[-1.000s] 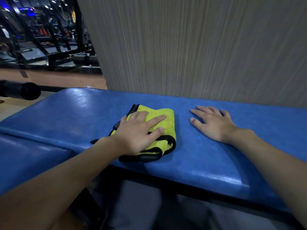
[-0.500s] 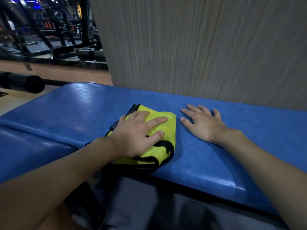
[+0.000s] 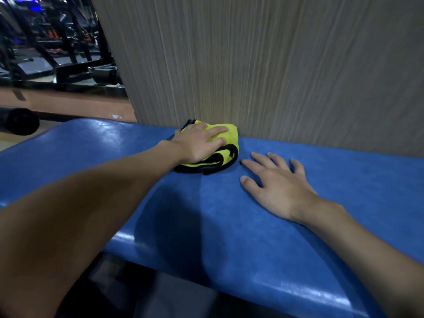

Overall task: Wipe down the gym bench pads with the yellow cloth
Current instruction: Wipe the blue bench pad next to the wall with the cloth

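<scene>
One bunched, black-edged yellow cloth point(image 3: 230, 139) lies on the glossy blue surface point(image 3: 229, 216). The left hand point(image 3: 199, 143) presses it flat-fingered; the right hand point(image 3: 277, 187) lies splayed.

Dim, with glare on the blue pad point(image 3: 298, 260), edges warped.

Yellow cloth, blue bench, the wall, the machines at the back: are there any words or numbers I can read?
There is no text that can be read in this view.
Yellow cloth: no label or print shows, only black trim.
Blue bench pad: plain, with no logo or number.
Wall panel: only vertical grain.
Gym machines at the back left: too dark and blurred to read anything.
</scene>
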Available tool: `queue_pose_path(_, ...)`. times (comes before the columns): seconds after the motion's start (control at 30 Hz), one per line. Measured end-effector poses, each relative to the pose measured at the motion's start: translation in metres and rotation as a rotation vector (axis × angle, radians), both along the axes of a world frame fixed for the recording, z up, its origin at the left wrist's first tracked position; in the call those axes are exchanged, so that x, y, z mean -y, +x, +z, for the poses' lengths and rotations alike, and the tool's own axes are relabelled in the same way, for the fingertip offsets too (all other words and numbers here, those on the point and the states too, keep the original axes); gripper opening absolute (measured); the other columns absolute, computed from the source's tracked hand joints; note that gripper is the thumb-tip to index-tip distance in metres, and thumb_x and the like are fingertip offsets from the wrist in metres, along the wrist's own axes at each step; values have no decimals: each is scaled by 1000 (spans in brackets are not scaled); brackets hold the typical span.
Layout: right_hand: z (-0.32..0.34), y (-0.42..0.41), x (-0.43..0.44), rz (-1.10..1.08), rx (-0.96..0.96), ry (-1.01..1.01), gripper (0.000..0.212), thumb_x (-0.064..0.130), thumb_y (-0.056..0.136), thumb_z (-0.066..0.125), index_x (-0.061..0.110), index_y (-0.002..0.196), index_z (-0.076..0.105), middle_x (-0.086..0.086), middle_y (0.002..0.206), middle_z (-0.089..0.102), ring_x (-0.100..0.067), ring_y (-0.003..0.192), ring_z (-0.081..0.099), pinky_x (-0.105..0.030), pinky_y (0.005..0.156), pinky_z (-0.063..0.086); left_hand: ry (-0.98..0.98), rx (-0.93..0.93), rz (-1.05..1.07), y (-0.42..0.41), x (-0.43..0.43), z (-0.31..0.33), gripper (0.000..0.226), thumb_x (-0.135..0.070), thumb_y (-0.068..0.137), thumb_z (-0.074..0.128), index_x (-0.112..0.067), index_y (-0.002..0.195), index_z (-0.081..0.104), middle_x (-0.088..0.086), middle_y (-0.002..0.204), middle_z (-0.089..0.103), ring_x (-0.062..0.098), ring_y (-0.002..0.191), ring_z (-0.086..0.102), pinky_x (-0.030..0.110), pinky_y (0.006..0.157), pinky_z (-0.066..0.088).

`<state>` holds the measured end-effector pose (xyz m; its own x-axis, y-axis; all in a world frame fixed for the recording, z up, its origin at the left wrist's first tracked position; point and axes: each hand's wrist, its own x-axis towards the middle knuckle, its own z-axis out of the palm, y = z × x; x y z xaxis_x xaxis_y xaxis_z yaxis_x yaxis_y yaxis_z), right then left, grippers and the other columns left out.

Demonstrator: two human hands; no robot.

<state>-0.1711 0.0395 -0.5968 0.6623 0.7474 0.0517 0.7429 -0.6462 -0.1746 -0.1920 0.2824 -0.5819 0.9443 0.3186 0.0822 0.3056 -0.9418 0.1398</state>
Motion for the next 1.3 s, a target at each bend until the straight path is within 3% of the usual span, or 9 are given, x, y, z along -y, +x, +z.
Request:
queue_pose_path(0.27, 0, 1, 3, -8, -22, 45, 56, 61, 97, 23, 43, 151, 27, 17, 163, 15, -13, 151, 4, -53, 119, -1, 31, -7, 17, -17, 5, -5, 52, -67, 97, 20, -61, 148, 20, 11, 160, 28, 31, 148, 21, 60, 116, 19)
queue_pose_path(0.53, 1, -1, 4, -21, -30, 45, 56, 63, 97, 23, 45, 149, 29, 17, 163, 17, -12, 151, 7, -52, 120, 0, 49, -32, -62, -96, 23, -10, 76, -81, 75, -2, -65, 147, 12, 5, 160, 26, 25, 150, 16, 60, 116, 20)
queue_pose_path(0.87, 7, -6, 5, -27, -33, -23, 55, 59, 100, 23, 42, 152, 27, 13, 164, 15, -15, 152, 7, -53, 120, 1, -13, -32, -37, -184, 53, -3, 72, -80, 77, 3, -66, 146, 11, 0, 162, 19, 18, 152, 6, 62, 116, 16)
queue_pose_path(1.03, 24, 2, -2, -73, -133, -36, 53, 58, 97, 41, 45, 147, 36, 16, 160, 25, -13, 149, 15, -55, 119, 3, -59, -51, 108, -182, 83, -2, 74, -88, 75, 7, -65, 145, 12, -1, 165, 11, 24, 153, 0, 67, 116, 6)
queue_pose_path(1.17, 19, 3, -7, -22, -16, -64, 59, 65, 97, 27, 45, 152, 25, 16, 164, 15, -15, 152, 4, -57, 118, -8, -11, -73, 78, -165, 74, -6, 64, -83, 85, 19, -65, 146, 7, 1, 166, 10, 28, 153, 1, 69, 115, 6)
queue_pose_path(1.3, 6, 6, -13, -18, -28, -87, 63, 68, 95, 19, 47, 154, 15, 14, 166, 6, -17, 153, -1, -55, 119, -3, -31, -68, 25, -140, 57, -1, 83, -89, 66, 7, -65, 146, 12, -3, 163, 17, 23, 152, 7, 67, 114, 11)
